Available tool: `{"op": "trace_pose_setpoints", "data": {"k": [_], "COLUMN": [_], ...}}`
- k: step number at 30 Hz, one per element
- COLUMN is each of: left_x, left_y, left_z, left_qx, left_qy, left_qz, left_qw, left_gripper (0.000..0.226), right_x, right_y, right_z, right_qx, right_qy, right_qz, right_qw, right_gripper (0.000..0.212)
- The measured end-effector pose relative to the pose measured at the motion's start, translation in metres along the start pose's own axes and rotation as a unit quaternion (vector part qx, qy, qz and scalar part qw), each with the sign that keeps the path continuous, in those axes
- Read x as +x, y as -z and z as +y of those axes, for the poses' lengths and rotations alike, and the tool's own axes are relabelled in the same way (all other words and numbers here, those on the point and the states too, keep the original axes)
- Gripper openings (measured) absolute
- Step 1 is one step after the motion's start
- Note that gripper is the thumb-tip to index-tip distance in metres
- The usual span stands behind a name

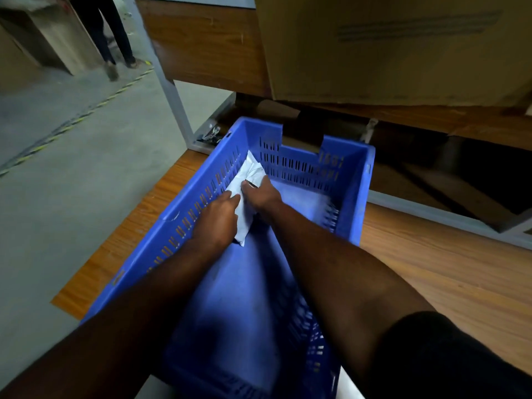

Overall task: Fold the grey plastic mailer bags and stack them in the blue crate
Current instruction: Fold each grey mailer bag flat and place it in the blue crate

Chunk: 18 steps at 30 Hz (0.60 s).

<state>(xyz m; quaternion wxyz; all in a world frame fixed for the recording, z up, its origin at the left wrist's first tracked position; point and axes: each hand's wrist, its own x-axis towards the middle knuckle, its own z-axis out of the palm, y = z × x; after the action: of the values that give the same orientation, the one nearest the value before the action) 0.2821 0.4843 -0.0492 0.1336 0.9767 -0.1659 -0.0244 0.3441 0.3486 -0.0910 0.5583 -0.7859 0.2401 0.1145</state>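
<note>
A blue slotted plastic crate [357,180] stands on a wooden table in front of me. Inside it, against the far left wall, lies a folded pale grey mailer bag [251,170]. Both my arms reach down into the crate. My left hand [218,217] rests on the near part of the bag with its fingers laid over it. My right hand [260,194] presses on the bag's middle, fingers curled against the plastic. Part of the bag is hidden beneath both hands.
The wooden table top [449,272] extends to the right of the crate. A large cardboard box [388,47] sits on a shelf above and behind the crate. A grey metal frame leg [169,84] stands to the left. A person's legs [115,38] are on the concrete floor, far left.
</note>
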Motion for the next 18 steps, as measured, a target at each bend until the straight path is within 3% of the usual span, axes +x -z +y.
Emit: {"op": "trace_pose_setpoints", "data": {"k": [3, 8, 12, 14, 16, 18], "left_x": [0.005, 0.006, 0.004, 0.004, 0.003, 0.000], "left_y": [0.000, -0.010, 0.002, 0.011, 0.021, 0.033], "left_z": [-0.009, -0.016, -0.005, 0.002, 0.011, 0.028], "left_qx": [0.007, 0.048, 0.026, 0.007, -0.025, -0.089], "left_qy": [-0.022, -0.056, -0.035, -0.016, -0.026, -0.072], "left_qz": [0.002, 0.028, 0.050, 0.058, 0.069, 0.084], "left_qw": [1.000, 0.997, 0.998, 0.998, 0.997, 0.990], "left_gripper": [0.033, 0.025, 0.023, 0.024, 0.032, 0.039], "right_x": [0.007, 0.007, -0.010, -0.032, -0.064, -0.110], "right_y": [0.000, -0.001, 0.010, 0.030, 0.056, 0.087], "right_z": [0.008, 0.006, -0.008, -0.021, -0.039, -0.053], "right_qx": [-0.021, -0.063, -0.020, -0.026, -0.009, 0.082], "right_qy": [0.034, 0.057, 0.005, 0.006, 0.027, 0.083], "right_qz": [0.052, 0.026, 0.001, -0.031, -0.015, 0.015], "right_qw": [0.998, 0.996, 1.000, 0.999, 0.999, 0.993], "right_gripper": [0.073, 0.070, 0.070, 0.058, 0.045, 0.025]}}
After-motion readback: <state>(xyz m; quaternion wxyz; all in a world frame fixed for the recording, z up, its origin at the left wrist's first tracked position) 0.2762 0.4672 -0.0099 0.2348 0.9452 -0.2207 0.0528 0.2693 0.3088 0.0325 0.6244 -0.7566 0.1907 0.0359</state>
